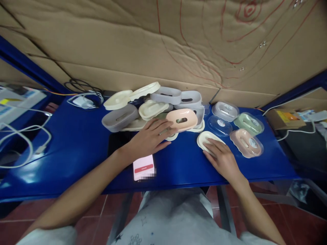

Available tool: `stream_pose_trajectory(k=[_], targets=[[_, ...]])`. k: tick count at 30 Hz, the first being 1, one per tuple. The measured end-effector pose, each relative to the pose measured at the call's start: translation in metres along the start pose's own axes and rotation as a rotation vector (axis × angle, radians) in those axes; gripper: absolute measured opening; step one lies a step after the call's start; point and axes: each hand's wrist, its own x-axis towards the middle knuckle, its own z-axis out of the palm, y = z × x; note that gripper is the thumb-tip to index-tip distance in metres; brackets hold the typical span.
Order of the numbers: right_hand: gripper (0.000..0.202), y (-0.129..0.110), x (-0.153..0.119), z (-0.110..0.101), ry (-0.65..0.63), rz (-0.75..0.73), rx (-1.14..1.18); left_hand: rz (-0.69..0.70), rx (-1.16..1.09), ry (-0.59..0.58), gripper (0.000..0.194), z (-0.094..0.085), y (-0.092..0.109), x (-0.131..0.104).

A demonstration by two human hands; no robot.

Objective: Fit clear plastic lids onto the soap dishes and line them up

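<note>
Peach dish [190, 119] at the near side of the loose pile [166, 97], left hand [146, 140] at its left rim; right hand [221, 158] on a cream tray [201, 139]. Whether either hand's fingers grasp cannot be told. Right: three covered dishes [245, 142] appear finished; the pile seems undone.

Peach dish [191, 116] of smooth plastic, glossy clear lid [217, 128], shiny tabletop [178, 163], creased cardboard [114, 47].

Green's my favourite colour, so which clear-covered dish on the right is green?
The green dish directly behind the clear-covered peach dish; none of the others there is green.
</note>
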Motion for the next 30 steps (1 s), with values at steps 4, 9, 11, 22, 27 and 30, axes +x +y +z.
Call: stream_pose_trajectory(k=[4, 9, 11, 22, 27, 30], targets=[[0.032, -0.002, 0.028, -0.022, 0.031, -0.072, 0.039, -0.079, 0.065, 0.063, 0.039, 0.004, -0.008, -0.007], [0.03, 0.013, 0.108, -0.034, 0.042, -0.217, 0.055, -0.154, 0.043, 0.171, 0.022, 0.004, -0.015, -0.012], [0.03, 0.017, 0.145, -0.035, 0.033, -0.258, 0.067, -0.166, 0.032, 0.202, 0.019, 0.003, -0.015, -0.012], [0.043, -0.014, 0.247, -0.019, -0.029, -0.419, 0.216, -0.156, 0.099, 0.216, 0.018, -0.001, -0.01, -0.011], [0.04, 0.027, 0.19, -0.034, 0.033, -0.201, 0.153, -0.135, 0.13, 0.205, 0.028, -0.005, -0.007, -0.01], [0.042, 0.062, 0.134, -0.03, -0.063, 0.005, 0.005, -0.128, 0.137, 0.215, 0.031, -0.007, -0.006, -0.01]])
